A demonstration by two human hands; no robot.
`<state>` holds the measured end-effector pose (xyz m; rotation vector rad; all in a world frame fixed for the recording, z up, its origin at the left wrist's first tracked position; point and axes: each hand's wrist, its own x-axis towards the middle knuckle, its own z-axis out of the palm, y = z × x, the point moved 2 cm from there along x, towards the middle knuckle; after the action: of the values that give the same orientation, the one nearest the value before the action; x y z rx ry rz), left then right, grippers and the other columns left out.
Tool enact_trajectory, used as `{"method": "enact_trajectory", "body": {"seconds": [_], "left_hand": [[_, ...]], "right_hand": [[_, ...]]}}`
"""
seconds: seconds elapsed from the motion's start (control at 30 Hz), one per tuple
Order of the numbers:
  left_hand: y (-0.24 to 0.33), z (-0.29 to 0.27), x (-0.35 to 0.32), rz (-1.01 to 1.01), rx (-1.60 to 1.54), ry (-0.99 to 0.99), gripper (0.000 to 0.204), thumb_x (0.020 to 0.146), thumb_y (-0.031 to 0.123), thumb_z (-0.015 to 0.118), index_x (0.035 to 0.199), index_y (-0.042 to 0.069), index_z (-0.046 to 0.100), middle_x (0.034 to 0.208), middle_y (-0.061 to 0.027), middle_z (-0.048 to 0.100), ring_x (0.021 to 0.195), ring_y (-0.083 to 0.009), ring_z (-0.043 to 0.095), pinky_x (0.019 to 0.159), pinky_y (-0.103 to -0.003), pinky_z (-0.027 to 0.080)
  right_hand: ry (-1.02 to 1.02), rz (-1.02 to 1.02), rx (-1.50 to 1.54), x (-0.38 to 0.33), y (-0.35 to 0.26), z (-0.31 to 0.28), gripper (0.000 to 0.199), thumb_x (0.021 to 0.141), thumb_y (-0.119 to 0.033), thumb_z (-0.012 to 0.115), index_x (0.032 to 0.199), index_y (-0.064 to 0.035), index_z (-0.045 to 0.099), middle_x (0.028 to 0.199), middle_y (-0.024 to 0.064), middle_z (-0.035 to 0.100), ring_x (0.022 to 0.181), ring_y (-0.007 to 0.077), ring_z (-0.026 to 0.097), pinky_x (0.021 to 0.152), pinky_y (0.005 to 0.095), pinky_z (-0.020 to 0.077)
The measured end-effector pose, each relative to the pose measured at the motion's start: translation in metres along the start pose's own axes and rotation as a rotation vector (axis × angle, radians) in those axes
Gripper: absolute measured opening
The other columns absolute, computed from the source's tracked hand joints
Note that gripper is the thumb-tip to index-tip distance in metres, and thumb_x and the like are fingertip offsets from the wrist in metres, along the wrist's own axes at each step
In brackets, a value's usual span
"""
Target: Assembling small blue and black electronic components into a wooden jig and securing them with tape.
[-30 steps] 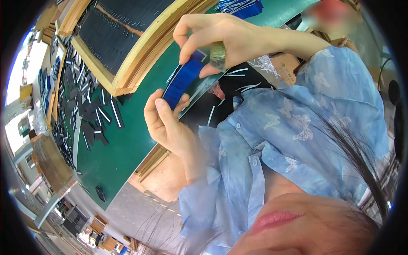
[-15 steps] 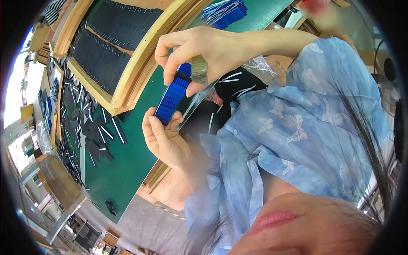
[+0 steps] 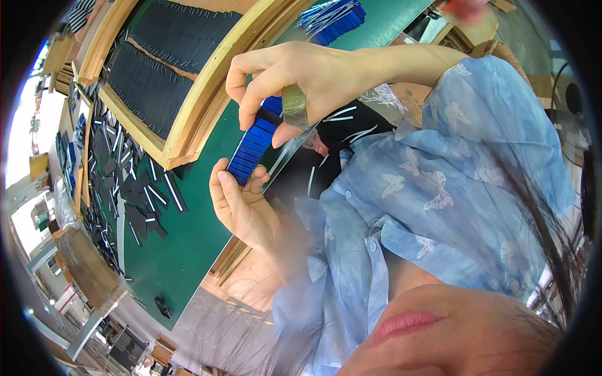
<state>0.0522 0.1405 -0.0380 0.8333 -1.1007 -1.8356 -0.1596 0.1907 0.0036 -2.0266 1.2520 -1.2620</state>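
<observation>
My left hand (image 3: 246,210) pinches the lower end of a stack of narrow blue strips (image 3: 249,149) between thumb and fingers. At the stack's upper end, my right hand (image 3: 282,84) curls round it, fingers on the far side and thumb on the near side. A dark band (image 3: 269,117) crosses the stack close to the right hand. A yellowish-green, shiny wrap (image 3: 293,105) sits on a finger of the right hand. The stack is held tilted above the green table (image 3: 188,250); the right fingers hide part of its upper end.
A wooden frame (image 3: 182,138) holding black panels (image 3: 141,103) stands beyond my hands. Many dark pieces with white strips (image 3: 138,197) lie scattered to the left. Another blue bundle (image 3: 332,22) with white sticks rests at the far side. A small black object (image 3: 163,307) lies near the table's corner.
My right hand has shifted very slightly to the left along with the stack's upper end. Both hands keep their hold.
</observation>
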Motion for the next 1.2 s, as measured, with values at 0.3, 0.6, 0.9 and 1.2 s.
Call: {"method": "enact_trajectory", "body": {"seconds": [0.3, 0.6, 0.9, 1.2], "left_hand": [[0.0, 0.0, -0.001, 0.008, 0.007, -0.003, 0.033, 0.095, 0.02, 0.053, 0.115, -0.006, 0.05, 0.092, -0.0162, 0.062, 0.071, -0.0179, 0.063, 0.061, -0.024, 0.056], [0.001, 0.0, 0.0, 0.01, 0.01, -0.018, 0.032, 0.095, 0.02, 0.052, 0.115, -0.006, 0.051, 0.094, -0.0152, 0.062, 0.071, -0.0176, 0.064, 0.061, -0.023, 0.055], [0.004, 0.007, -0.005, 0.046, 0.03, 0.008, 0.031, 0.095, 0.02, 0.053, 0.112, -0.006, 0.052, 0.092, -0.0145, 0.062, 0.07, -0.0171, 0.063, 0.061, -0.023, 0.055], [0.008, 0.033, -0.02, 0.254, 0.368, 0.154, 0.028, 0.096, 0.019, 0.051, 0.108, -0.006, 0.053, 0.089, -0.0154, 0.063, 0.069, -0.0177, 0.064, 0.063, -0.024, 0.054]], "right_hand": [[0.019, -0.096, -0.032, 0.001, 0.003, 0.003, 0.033, 0.066, -0.015, 0.081, 0.095, -0.0088, 0.066, 0.1, 0.0053, 0.051, 0.079, 0.018, 0.056, 0.068, 0.0291, 0.0475], [0.013, -0.102, -0.022, 0.0, 0.001, 0.001, 0.033, 0.067, -0.018, 0.08, 0.095, -0.0085, 0.066, 0.1, 0.0057, 0.051, 0.077, 0.0181, 0.056, 0.068, 0.029, 0.0471], [0.051, -0.002, -0.036, -0.002, -0.001, -0.002, 0.041, 0.067, -0.023, 0.079, 0.101, -0.0072, 0.063, 0.1, 0.006, 0.055, 0.087, 0.0196, 0.057, 0.075, 0.0305, 0.0468], [0.147, 0.234, -0.203, 0.008, 0.012, 0.012, 0.049, 0.07, -0.044, 0.072, 0.094, -0.0038, 0.058, 0.097, 0.0134, 0.06, 0.092, 0.0301, 0.058, 0.079, 0.0371, 0.0462]]}}
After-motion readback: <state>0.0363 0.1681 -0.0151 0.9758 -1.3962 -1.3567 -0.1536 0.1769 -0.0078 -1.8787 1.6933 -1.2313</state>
